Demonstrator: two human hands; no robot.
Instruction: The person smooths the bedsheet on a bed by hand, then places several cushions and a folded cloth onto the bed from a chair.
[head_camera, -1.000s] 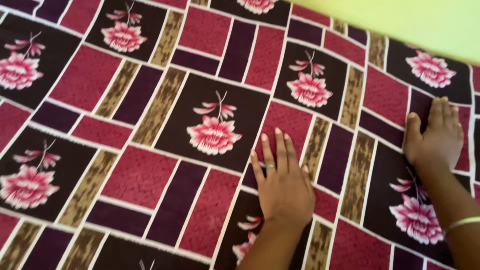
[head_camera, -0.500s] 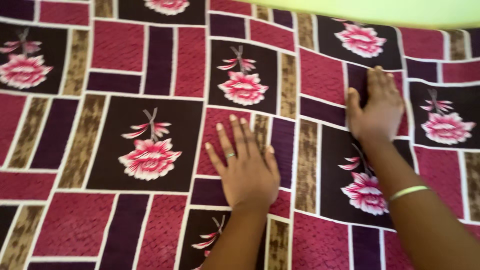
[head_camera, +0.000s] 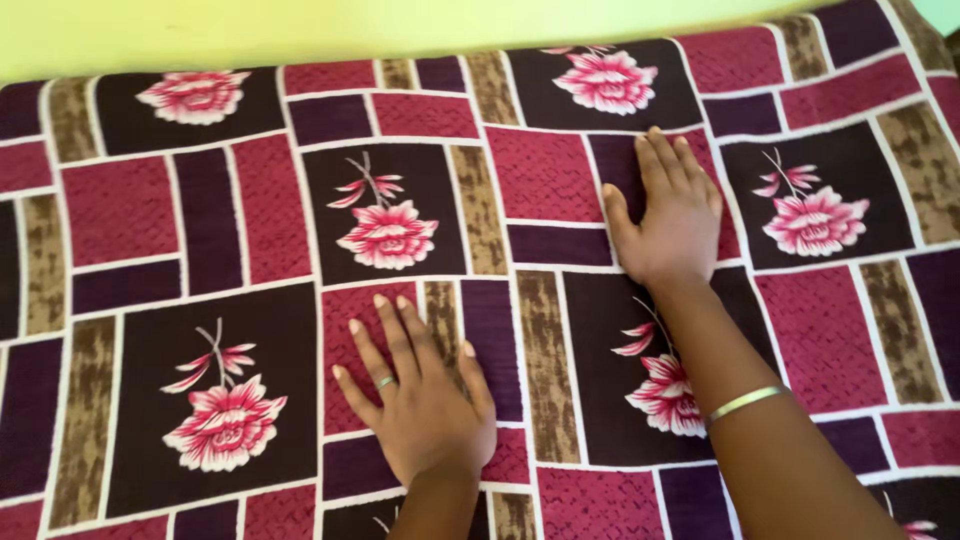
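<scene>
Head view: my left hand and right hand lie flat, fingers spread, holding nothing, on the soft patchwork-print bedsheet, best pinched at an edge.

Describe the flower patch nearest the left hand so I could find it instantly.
On the patchwork bedsheet, look just outward of the flat left hand. The pink flower there sits in the largest black square, lowest of the flowers on that side.

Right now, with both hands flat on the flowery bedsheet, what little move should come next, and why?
Probably slide both palms outward. The left hand and right hand lie flat on the bedsheet, whose pattern lines look slightly wavy, so a gentle sweep should smooth it.
</scene>
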